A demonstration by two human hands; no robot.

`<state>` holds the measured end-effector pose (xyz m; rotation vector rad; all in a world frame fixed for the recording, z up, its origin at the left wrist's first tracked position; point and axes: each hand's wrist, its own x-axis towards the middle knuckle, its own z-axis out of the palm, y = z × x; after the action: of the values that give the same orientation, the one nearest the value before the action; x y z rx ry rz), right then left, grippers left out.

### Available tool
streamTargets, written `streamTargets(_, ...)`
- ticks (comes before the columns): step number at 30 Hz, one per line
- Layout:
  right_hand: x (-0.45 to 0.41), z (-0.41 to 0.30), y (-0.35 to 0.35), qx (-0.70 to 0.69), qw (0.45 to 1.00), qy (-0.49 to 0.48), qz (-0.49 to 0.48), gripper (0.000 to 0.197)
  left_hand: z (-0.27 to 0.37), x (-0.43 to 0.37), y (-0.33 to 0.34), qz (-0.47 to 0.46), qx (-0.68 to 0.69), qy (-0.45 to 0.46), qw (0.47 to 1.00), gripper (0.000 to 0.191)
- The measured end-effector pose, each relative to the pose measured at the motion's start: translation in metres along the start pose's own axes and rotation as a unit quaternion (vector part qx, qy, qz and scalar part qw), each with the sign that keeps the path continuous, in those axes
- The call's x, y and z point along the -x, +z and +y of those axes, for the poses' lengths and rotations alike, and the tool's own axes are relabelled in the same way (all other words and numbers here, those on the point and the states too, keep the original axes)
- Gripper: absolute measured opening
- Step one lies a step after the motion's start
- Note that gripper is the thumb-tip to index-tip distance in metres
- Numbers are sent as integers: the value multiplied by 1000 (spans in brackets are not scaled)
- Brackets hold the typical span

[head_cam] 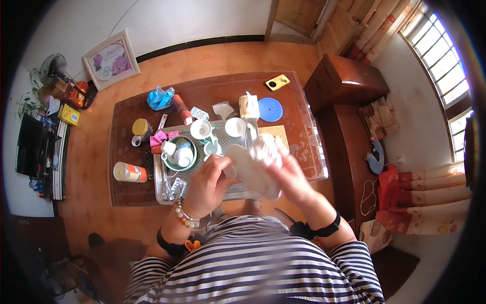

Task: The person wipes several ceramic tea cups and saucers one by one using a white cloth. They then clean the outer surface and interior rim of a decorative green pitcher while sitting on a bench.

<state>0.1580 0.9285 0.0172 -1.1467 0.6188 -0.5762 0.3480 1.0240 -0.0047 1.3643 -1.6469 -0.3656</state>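
Observation:
My left hand pinches a white cup-like piece between thumb and fingers, above the metal tray. Crumpled white cloth or tissue is in my right hand, close against the right side of that piece; motion blur hides exactly where they touch. Just beyond my hands, a white cup and another white cup stand at the tray's far side. A pale green cup sits between them and my left hand. The green bowl at left holds several white cups.
On the brown table are a tissue pack, a blue round mat, a yellow phone, a gold-lidded jar, a canister and a blue plastic bag. A wooden bench runs along the right.

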Motion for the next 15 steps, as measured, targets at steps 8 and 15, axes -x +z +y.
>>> streamTargets(8, 6, 36, 25, 322, 924, -169, -122, 33, -10, 5, -6, -8, 463, -203, 863, 39)
streamTargets(15, 1, 6, 26, 378, 899, -214, -51, 29, -18, 12, -2, 13, 526, -362, 769, 35)
